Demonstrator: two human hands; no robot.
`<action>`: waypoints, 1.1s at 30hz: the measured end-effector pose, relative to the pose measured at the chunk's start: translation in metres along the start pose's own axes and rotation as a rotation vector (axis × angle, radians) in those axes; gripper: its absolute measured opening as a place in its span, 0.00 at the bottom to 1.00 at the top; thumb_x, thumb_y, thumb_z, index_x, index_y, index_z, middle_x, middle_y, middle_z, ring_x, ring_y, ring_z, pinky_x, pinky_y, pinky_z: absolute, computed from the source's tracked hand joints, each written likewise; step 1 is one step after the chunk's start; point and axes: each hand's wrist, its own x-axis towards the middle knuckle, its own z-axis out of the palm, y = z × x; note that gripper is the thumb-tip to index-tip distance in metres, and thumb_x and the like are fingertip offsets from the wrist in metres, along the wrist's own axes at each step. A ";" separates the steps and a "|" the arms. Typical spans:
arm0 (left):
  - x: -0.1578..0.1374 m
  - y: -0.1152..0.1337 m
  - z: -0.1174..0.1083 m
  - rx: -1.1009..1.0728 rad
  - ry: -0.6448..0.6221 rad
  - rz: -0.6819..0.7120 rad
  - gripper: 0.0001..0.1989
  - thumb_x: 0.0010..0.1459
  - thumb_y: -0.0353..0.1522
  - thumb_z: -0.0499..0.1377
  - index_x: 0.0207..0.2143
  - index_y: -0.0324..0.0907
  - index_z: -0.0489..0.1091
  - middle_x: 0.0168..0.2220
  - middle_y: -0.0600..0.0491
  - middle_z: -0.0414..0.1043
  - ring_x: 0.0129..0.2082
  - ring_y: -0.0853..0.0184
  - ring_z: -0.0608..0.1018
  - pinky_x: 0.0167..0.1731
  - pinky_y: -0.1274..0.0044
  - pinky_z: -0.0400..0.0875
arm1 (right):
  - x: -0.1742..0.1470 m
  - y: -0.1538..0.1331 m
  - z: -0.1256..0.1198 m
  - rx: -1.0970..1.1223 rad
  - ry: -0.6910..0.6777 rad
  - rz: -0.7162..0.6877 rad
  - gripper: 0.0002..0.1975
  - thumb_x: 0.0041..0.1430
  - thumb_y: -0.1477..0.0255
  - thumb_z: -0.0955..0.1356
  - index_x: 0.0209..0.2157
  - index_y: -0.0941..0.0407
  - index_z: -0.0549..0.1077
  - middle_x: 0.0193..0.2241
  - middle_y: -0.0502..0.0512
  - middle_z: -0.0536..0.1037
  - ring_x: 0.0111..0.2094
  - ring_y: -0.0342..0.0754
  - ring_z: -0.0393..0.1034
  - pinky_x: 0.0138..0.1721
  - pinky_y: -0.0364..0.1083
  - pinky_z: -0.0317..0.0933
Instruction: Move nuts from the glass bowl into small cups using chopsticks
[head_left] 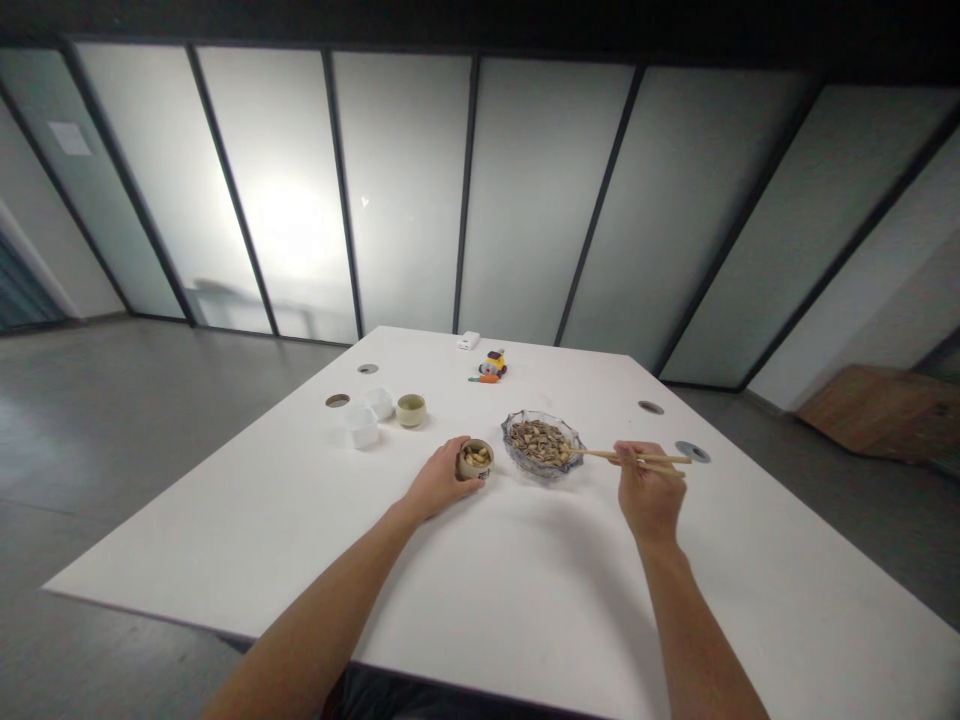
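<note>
Clear bowl [537,472], between hands [441,480] [649,497], on table [480,590]

Small cup [475,470], loaded glass bowl [531,469], gripped chopsticks [600,454]

Upright in the curl of the left hand [441,478]: the round, beige cup, holding tan nut-like pieces [476,456] below its rim. Between this hand and the right hand [648,500], nearer the left: the clear, wavy-rimmed glass bowl, upright, loaded with brown seeds [534,440]. Pinched in the right hand: the two light wooden chopsticks, slightly splayed, with tips leftward of that hand at the seeds and back ends jutting out to its right.
</note>
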 end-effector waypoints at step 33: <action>0.001 -0.005 0.000 0.006 -0.012 0.011 0.38 0.51 0.36 0.72 0.64 0.44 0.66 0.62 0.43 0.73 0.61 0.50 0.76 0.64 0.60 0.68 | -0.005 -0.006 0.007 0.100 -0.107 -0.006 0.27 0.70 0.46 0.64 0.31 0.54 0.80 0.32 0.57 0.82 0.34 0.52 0.77 0.39 0.51 0.70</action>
